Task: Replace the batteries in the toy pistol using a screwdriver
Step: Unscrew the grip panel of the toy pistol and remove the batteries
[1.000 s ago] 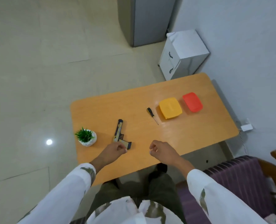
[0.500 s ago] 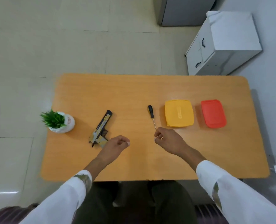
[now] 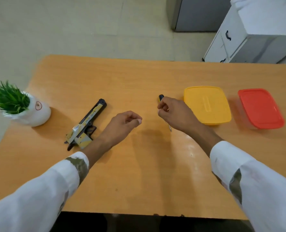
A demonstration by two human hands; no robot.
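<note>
The toy pistol (image 3: 87, 124), black with yellow and silver marks, lies on its side on the orange table (image 3: 138, 173), left of centre. My left hand (image 3: 122, 126) hovers just right of its grip with the fingers curled in and nothing in them. My right hand (image 3: 174, 114) is down over the screwdriver, with the fingers closed around its handle. Only the black handle end (image 3: 161, 97) and the metal tip (image 3: 170, 129) of the screwdriver show past the hand. The screwdriver still lies along the table.
A yellow lidded box (image 3: 207, 104) sits right beside my right hand, and a red lidded box (image 3: 260, 108) stands further right. A small green plant in a white pot (image 3: 28, 111) stands at the table's left edge. A white drawer cabinet (image 3: 256, 30) is on the floor beyond.
My head has come closer over the table. My right hand has moved from the screwdriver's tip up onto its handle. My left hand has drifted right, away from the pistol's grip.
</note>
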